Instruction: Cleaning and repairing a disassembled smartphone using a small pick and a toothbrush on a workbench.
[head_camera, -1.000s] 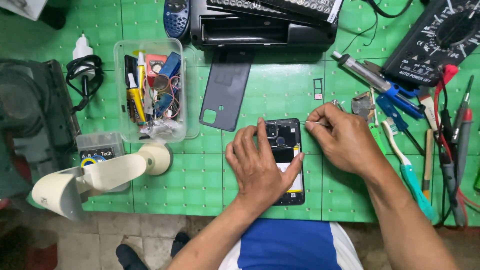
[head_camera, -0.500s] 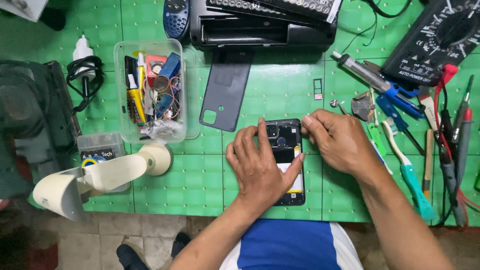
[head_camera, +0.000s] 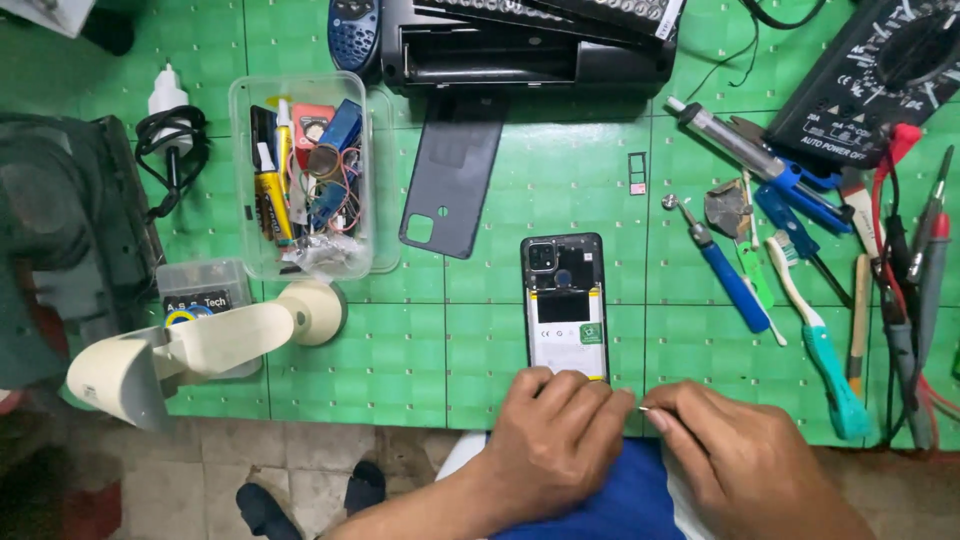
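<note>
Pulling back off the opened phone (head_camera: 564, 303), both hands (head_camera: 640, 440) now meet at the mat's (head_camera: 480, 330) edge.

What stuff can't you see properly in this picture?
- The bottom end of the opened phone: covered by the left hand, head view.
- The tiny thing pinched in the right hand: too small to tell.
- The black meter: cut off by the top and right edges.
- The things in the clear plastic box: piled up, hiding each other.

Electronics repair workshop: bench (head_camera: 480, 350) carried green cutting mat, opened phone (head_camera: 565, 305), multimeter (head_camera: 880, 75), desoldering pump (head_camera: 735, 145), screwdrivers (head_camera: 722, 268), parts tub (head_camera: 305, 175).
</note>
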